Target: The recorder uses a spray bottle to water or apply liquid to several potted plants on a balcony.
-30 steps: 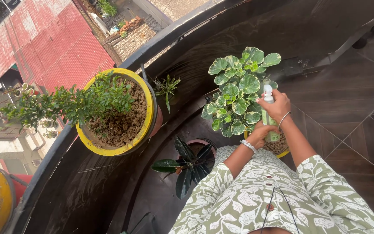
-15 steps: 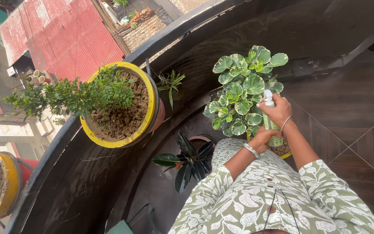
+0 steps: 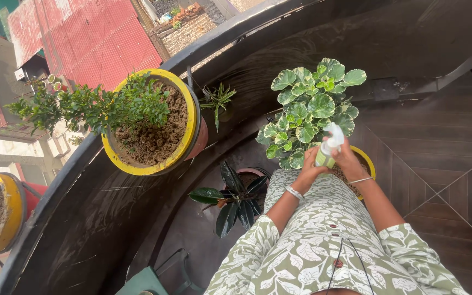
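Both hands clasp one spray bottle [image 3: 326, 148] over a leafy plant [image 3: 311, 109].
The left hand [image 3: 308, 173] and right hand [image 3: 347, 159] close around it together; three yellow pots [image 3: 189, 117] and four plants show.

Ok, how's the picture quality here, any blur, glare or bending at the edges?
Head view: soft, even daylight with no hard shadows; the spray bottle is motion-blurred in both hands, right hand and left hand; the variegated plant stays sharp; the dark parapet bows from wide-angle distortion and carries a dull sheen.
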